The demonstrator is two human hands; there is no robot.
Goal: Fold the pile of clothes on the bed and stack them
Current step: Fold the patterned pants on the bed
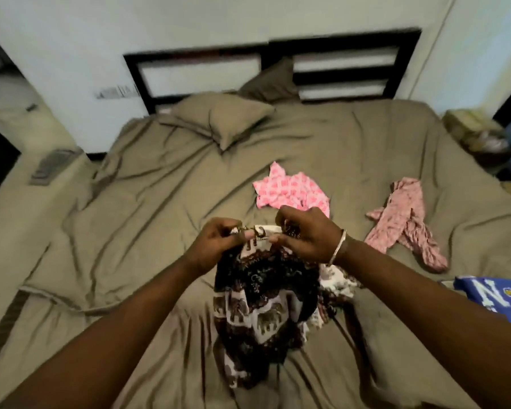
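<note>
Both grips pinch elephant-print garment point(260, 293) | left hand point(219, 246), right hand point(307, 234) | wrinkled olive bed point(136, 208)

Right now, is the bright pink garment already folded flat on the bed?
No, the bright pink garment lies crumpled on the bed beyond both hands, which hold the dark elephant-print cloth.
</note>
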